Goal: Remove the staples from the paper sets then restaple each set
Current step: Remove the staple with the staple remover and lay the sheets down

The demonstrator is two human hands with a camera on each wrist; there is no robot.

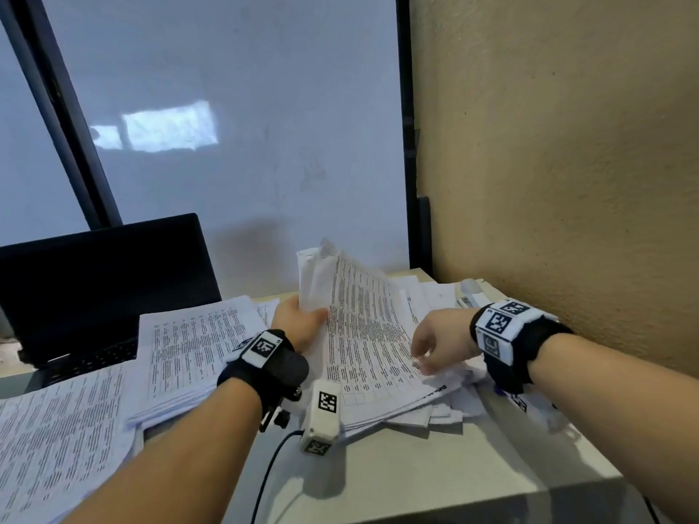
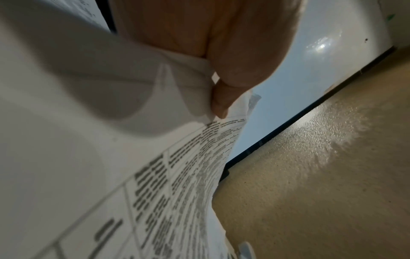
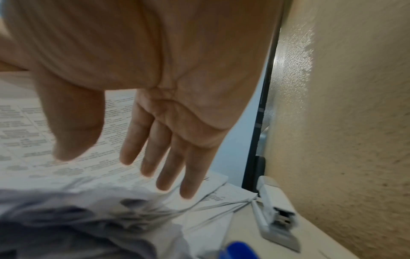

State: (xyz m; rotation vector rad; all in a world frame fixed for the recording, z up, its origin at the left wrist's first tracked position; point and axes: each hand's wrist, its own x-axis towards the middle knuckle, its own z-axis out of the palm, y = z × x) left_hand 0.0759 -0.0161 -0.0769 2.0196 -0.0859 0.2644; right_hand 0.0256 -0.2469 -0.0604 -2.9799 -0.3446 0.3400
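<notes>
Left hand [image 1: 302, 321] pinching lifted paper set [image 1: 363, 327], right hand [image 3: 155, 105] spread above it, stapler [image 3: 275, 212] clear only from right wrist.

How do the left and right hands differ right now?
The left hand pinches the paper set and lifts its far edge off the table; the right hand holds nothing.
The left hand's fingers curl round the sheets; the right hand's fingers are straight and spread.
Both are at the same printed set.
</notes>
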